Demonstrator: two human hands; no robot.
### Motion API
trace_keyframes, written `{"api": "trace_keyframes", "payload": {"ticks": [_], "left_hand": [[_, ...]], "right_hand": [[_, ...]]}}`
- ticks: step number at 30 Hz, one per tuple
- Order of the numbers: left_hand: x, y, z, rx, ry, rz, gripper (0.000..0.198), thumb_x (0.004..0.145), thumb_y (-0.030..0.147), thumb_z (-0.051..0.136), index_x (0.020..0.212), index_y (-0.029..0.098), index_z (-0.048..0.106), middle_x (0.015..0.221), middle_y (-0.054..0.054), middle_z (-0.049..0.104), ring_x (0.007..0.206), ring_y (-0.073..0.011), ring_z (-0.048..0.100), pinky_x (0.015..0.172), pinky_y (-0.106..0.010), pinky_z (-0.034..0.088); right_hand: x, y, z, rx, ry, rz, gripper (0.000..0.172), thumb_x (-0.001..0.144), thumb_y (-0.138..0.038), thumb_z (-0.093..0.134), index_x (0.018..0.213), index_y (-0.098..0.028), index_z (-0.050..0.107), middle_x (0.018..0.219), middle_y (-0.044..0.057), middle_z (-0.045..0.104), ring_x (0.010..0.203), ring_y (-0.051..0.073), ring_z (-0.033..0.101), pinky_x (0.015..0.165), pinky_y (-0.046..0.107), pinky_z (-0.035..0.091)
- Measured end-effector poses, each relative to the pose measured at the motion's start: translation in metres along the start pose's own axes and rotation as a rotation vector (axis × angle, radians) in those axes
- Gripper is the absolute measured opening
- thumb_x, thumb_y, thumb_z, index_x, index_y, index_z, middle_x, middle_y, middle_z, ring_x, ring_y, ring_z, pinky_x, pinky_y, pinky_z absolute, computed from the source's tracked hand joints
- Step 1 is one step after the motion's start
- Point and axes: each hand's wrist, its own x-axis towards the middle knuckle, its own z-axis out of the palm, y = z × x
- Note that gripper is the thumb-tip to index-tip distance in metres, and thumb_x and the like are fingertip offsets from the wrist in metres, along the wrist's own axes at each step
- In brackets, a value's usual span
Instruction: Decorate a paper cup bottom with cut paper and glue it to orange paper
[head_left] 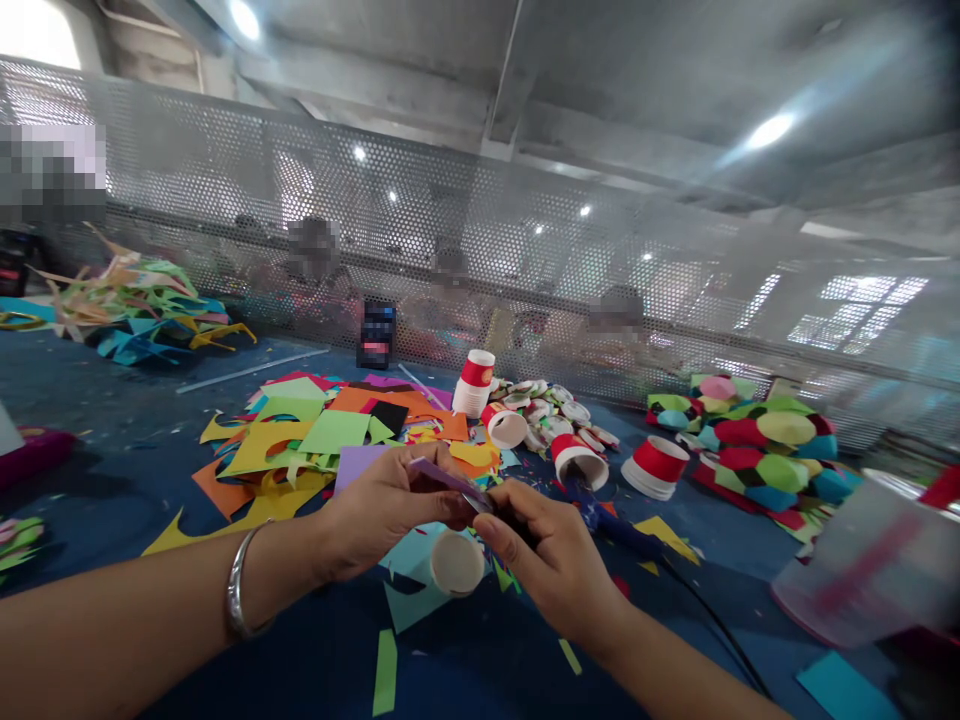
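My left hand (390, 505), with a silver bangle at its wrist, pinches a small piece of purple paper (435, 473). My right hand (540, 555) closes around scissors; a short metal blade (475, 503) shows at the paper's edge, while the handles are mostly hidden by my fingers. Just below both hands is a paper cup (457, 563), its pale round end toward me, beside light-blue paper scraps (412, 605). To the right a blue glue gun (615, 522) lies with its nose at the mouth of a tipped red-and-white paper cup (579, 462).
Coloured paper offcuts (277, 450) spread across the blue table (300, 640). Behind are stacked cups (474, 385), a heap of round pieces (551, 410) and a phone (376, 335) against a perforated metal screen (450, 200). Patchwork paper balls (772, 450) and a translucent bucket (855, 560) stand right.
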Motion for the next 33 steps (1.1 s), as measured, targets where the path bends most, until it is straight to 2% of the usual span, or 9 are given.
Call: {"api": "trace_keyframes", "payload": {"ticks": [7,21,29,33], "left_hand": [[-0.0005,-0.0024,-0.0016,0.029,-0.028,0.02,0.018,0.077,0.021,0.08,0.083,0.016,0.064,0.081,-0.001,0.073,0.076,-0.0124,0.066,0.074,-0.027,0.047],[-0.0005,0.0029,0.0025,-0.043,0.003,-0.066,0.024,0.07,0.024,0.085,0.078,0.016,0.064,0.074,0.0,0.071,0.069,-0.0118,0.065,0.07,-0.027,0.047],[0.0001,0.0033,0.0002,0.071,-0.04,-0.029,0.017,0.076,0.03,0.081,0.082,0.017,0.072,0.074,0.0,0.071,0.068,-0.0116,0.063,0.068,-0.026,0.047],[0.0011,0.0031,-0.0006,0.056,-0.039,-0.051,0.018,0.073,0.032,0.083,0.079,0.018,0.074,0.072,0.0,0.071,0.069,-0.0123,0.063,0.069,-0.026,0.048]], "right_hand": [[-0.0015,-0.0003,-0.0002,-0.031,0.013,-0.019,0.03,0.096,-0.046,0.054,0.08,-0.021,0.057,0.063,-0.004,0.045,0.056,0.011,0.037,0.05,0.028,0.029],[-0.0006,-0.0009,0.0,-0.026,0.011,-0.023,0.03,0.097,-0.044,0.053,0.078,-0.021,0.056,0.061,-0.005,0.043,0.055,0.011,0.038,0.05,0.028,0.029],[0.001,-0.0001,0.0001,0.004,0.006,-0.011,0.032,0.098,-0.045,0.052,0.076,-0.021,0.054,0.064,-0.005,0.044,0.058,0.011,0.038,0.052,0.027,0.03],[0.0003,0.0018,0.0013,0.01,-0.008,0.005,0.034,0.098,-0.047,0.05,0.077,-0.021,0.054,0.064,-0.004,0.044,0.059,0.012,0.038,0.053,0.027,0.03]]}}
